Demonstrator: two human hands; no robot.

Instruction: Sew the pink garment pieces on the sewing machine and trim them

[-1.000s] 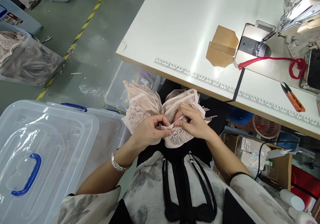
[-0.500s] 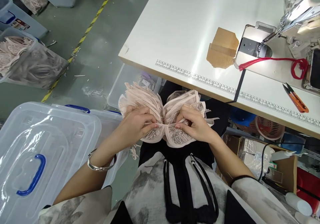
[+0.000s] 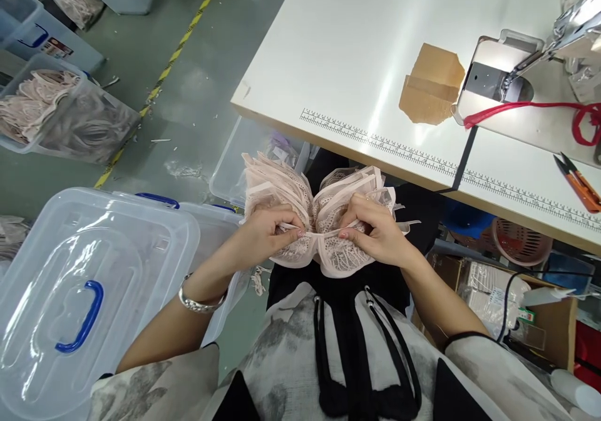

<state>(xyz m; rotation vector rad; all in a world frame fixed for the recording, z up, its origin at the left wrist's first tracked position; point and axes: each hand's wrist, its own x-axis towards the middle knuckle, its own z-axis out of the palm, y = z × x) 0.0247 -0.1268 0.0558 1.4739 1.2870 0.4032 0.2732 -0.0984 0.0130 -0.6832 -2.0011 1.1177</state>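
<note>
A stack of pale pink lace bras [image 3: 345,255], their cups nested in layers, rests on my lap just below the table edge. My left hand [image 3: 277,230] pinches the narrow top edging of the nearest bra, left of its centre. On the other side my right hand [image 3: 370,230] pinches the same edging between thumb and fingers. Between the two hands the edging runs fairly straight across the middle join. Loose strap ends stick out at the stack's right side.
The white table [image 3: 347,45] carries a printed ruler, torn cardboard [image 3: 432,84], a sewing machine [image 3: 502,83], red strip [image 3: 526,104] and orange thread snips [image 3: 580,183]. A lidded clear bin [image 3: 126,252] stands left; bins of pink pieces [image 3: 37,99] sit farther off.
The view has shifted slightly, so everything appears a little further right. Both hands keep their pinch on the bra, and my left fingers look more curled over its edge.
</note>
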